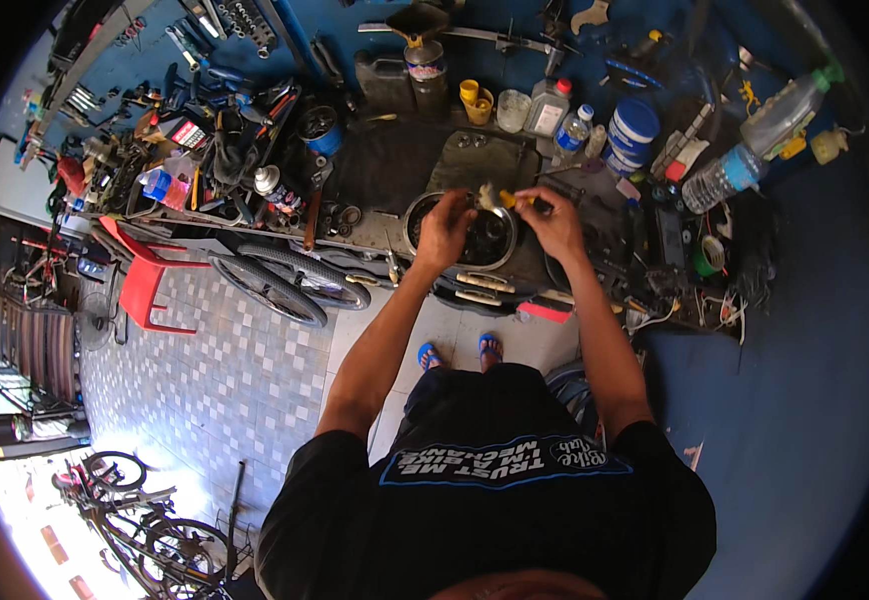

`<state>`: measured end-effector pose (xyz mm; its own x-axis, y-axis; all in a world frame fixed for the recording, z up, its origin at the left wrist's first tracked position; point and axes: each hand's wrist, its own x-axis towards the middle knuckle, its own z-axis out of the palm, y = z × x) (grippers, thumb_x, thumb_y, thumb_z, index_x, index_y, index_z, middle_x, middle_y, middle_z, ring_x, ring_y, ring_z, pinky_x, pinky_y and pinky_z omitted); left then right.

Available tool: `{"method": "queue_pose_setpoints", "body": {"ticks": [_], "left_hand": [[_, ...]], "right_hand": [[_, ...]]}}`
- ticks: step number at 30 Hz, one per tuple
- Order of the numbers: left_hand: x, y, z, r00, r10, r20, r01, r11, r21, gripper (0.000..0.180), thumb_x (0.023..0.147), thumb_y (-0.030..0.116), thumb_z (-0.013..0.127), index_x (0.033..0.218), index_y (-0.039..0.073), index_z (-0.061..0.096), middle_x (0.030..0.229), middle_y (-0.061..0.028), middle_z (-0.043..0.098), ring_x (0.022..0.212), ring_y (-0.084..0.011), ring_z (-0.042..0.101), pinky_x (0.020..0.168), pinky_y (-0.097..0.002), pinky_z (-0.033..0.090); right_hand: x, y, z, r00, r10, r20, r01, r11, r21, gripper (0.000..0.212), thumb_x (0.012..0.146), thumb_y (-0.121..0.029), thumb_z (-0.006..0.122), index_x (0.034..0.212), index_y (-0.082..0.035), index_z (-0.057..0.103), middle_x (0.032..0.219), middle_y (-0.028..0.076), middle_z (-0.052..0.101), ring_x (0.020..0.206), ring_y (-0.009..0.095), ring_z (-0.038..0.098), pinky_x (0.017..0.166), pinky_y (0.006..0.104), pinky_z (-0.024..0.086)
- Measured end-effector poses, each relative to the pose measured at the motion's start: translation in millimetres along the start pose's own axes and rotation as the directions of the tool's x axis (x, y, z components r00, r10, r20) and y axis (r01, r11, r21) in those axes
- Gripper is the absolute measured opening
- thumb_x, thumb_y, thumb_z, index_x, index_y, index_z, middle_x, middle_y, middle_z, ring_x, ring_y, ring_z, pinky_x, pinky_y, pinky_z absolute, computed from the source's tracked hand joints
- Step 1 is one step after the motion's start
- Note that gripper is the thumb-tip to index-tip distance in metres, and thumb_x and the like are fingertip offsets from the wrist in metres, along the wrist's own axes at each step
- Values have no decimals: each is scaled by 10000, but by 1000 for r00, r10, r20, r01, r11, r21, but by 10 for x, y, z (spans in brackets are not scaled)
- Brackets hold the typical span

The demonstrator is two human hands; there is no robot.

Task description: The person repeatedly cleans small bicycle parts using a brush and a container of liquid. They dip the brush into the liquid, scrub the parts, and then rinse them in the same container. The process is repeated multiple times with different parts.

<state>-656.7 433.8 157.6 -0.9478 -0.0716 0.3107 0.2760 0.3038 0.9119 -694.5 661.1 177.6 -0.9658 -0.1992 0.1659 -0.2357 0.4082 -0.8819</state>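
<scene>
My right hand point(557, 224) is closed round the yellow handle of a brush point(492, 198), its pale bristles pointing left. Close to the bristles, the fingers of my left hand point(444, 232) are pinched together, and what they hold is too small and dark to make out. Both hands are above a round metal basin point(496, 267) on the workbench, with dark contents that I cannot tell apart. Just beyond the basin, a few small metal parts point(467, 141) lie on a dark greenish mat point(482, 165).
Bottles, a blue-and-white tub point(634, 135) and yellow cups point(476, 102) line the bench's back. An adjustable wrench point(317, 205), a spray can point(273, 186) and tools crowd the left. Bicycle wheels point(273, 285) lean below the bench, near a red chair point(147, 284).
</scene>
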Motion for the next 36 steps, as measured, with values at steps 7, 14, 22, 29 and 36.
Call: {"method": "queue_pose_setpoints", "body": {"ticks": [7,14,22,29,36], "left_hand": [[116,375,-130,993,-22,-115,24,1000,13,245,986,27,671,1221,44,606,1025,-29,676,922,-108,639,852,-265,513],[-121,302,-385,866,-434,-250,200,758,-621,248,1015,65,641,1253,94,575,1127,-100,704,1012,-197,703,845,-369,629],[-941,42,-1384,593,-662,-459,-144,474,-869,182,1047,178,628,1169,60,563,1067,-145,665,989,-364,696,934,-490,616],[-1973,-20,-2217,372,-733,-570,-233,520,-822,214,1059,198,608,1179,39,529,1199,-191,629,1137,-386,644,1005,-502,590],[-3300,-113,-3174,167,-741,-651,-284,596,-751,246,1061,195,607,1220,31,518,1170,-194,655,1047,-403,691,940,-519,607]], "right_hand": [[209,388,-61,950,-199,243,211,977,-27,219,904,-112,763,1121,-86,748,1015,111,764,890,233,729,747,358,555],[244,383,-171,932,-224,284,343,796,-499,251,886,-173,757,1132,-129,732,933,153,713,907,372,663,802,478,541],[-416,-226,792,820,-191,540,188,980,61,275,920,-245,746,1117,-54,722,993,137,752,928,302,719,836,392,558],[-1037,864,2863,747,181,640,-142,984,-112,666,899,-387,779,1372,34,575,1144,181,738,1045,277,703,926,373,535],[-772,1081,3776,857,442,265,-431,897,-101,809,898,-465,759,1484,21,485,1346,172,650,1223,294,615,1033,403,471]]}}
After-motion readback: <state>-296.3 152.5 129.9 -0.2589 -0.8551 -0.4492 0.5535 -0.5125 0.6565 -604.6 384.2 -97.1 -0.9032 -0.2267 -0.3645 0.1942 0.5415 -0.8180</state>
